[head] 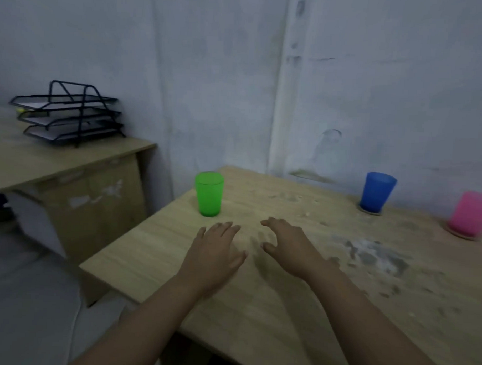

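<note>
A green plastic cup (209, 193) stands upright near the far left corner of the wooden table (298, 307). A blue cup (377, 192) stands on a round coaster (370, 211) at the back, by the wall. At the right edge of the view a pink cup (471, 213) sits on another coaster (460, 235). My left hand (215, 253) is held palm down over the table, a little in front of the green cup, with fingers straight and nothing in it. Beside it, my right hand (288, 245) is also palm down, its fingers spread and empty.
A lower wooden desk (44, 159) on the left carries a black wire paper tray with three tiers (68, 113). A cardboard box (97, 202) stands under that desk. The wall runs close behind the table. Grey and white stains mark the table's right part (374, 255).
</note>
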Motion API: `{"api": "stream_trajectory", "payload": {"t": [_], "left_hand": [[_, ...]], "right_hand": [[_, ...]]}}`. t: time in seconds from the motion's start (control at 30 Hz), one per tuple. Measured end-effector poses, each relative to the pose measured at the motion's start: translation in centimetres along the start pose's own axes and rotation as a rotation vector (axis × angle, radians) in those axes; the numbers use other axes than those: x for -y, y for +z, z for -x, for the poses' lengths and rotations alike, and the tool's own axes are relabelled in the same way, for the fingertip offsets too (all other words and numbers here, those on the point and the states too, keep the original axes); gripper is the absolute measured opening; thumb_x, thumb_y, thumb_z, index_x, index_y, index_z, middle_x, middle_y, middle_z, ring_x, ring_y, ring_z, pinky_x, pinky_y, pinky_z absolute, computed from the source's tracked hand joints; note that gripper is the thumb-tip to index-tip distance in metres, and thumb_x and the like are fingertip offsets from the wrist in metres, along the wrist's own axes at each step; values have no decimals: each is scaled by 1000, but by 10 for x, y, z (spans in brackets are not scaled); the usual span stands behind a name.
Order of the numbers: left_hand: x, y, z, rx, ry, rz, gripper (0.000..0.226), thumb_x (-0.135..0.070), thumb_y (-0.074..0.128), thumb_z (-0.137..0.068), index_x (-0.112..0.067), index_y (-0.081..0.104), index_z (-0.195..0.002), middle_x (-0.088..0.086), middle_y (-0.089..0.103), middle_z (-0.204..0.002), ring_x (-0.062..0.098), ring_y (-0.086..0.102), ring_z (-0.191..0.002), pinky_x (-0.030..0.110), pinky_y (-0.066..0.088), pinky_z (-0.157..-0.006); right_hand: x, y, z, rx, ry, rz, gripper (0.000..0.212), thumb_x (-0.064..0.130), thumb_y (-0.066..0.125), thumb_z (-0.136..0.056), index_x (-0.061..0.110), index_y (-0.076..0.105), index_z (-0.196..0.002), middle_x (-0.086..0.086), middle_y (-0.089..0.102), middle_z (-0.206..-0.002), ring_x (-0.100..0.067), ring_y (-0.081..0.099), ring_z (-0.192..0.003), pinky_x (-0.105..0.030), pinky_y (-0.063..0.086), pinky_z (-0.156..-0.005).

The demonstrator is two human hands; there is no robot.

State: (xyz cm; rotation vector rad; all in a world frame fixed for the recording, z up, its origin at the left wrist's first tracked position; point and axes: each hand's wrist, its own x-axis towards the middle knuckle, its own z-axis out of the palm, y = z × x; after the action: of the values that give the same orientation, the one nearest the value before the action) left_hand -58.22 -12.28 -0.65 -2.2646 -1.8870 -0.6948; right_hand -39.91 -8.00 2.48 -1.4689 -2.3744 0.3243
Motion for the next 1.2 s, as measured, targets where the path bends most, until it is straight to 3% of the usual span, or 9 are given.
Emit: {"api": "stream_trajectory", "payload": {"t": [0.2, 0.37, 0.53, 0.7, 0.9, 1.07, 1.2], "left_hand": [[42, 0, 12, -71, -69, 243, 74, -69, 52, -78, -25, 43, -137, -7, 49, -139, 7, 41, -126, 15, 25, -99], [60, 14, 10, 61, -190, 324, 111, -86, 49, -58, -27, 22, -148, -8, 32, -152, 4, 25, -138, 14, 15, -105], [66, 17, 0, 158, -209, 353, 127, -85, 59, -49, -24, 13, -150, -5, 22, -156, 7, 16, -142, 21, 13, -111], [64, 16, -1, 172, -187, 309, 125, -81, 65, -50, -23, 16, -149, -4, 26, -154, 10, 21, -140, 31, 18, -116], [65, 19, 0, 154, -205, 296, 123, -78, 66, -56, -17, 13, -150, 0, 22, -156, 9, 18, -141, 25, 13, -115], [66, 20, 0, 165, -212, 296, 121, -77, 66, -56, -17, 17, -148, 1, 23, -155, 9, 19, -140, 26, 16, -114], [66, 22, 0, 156, -219, 300, 120, -78, 66, -54, -17, 20, -147, 0, 24, -154, 8, 16, -142, 23, 13, -112]], "right_hand": [[31, 41, -37, -19, -99, -2, 47, 23, 53, -87, 24, 42, -133, 0, 48, -136, -20, 40, -126, -41, 27, -108], [40, 64, -62, -26, -91, -62, 46, 24, 52, -88, 22, 42, -133, -5, 51, -132, -22, 44, -121, -39, 30, -108], [46, 79, -91, -67, -53, -126, 52, 27, 55, -87, 17, 40, -136, -10, 51, -134, -26, 47, -122, -37, 35, -105], [47, 94, -114, -118, 0, -159, 70, 34, 61, -84, 9, 30, -141, -18, 51, -135, -33, 49, -120, -38, 40, -98], [46, 102, -138, -183, 51, -360, 92, 36, 74, -73, 14, 20, -144, -18, 48, -138, -33, 48, -123, -38, 42, -95], [51, 103, -156, -166, 85, -575, 101, 36, 80, -67, 18, 18, -145, -11, 42, -145, -26, 44, -129, -32, 38, -98], [57, 105, -167, -167, 72, -649, 95, 33, 82, -64, 22, 26, -140, -5, 51, -136, -23, 51, -120, -26, 40, -88]]}}
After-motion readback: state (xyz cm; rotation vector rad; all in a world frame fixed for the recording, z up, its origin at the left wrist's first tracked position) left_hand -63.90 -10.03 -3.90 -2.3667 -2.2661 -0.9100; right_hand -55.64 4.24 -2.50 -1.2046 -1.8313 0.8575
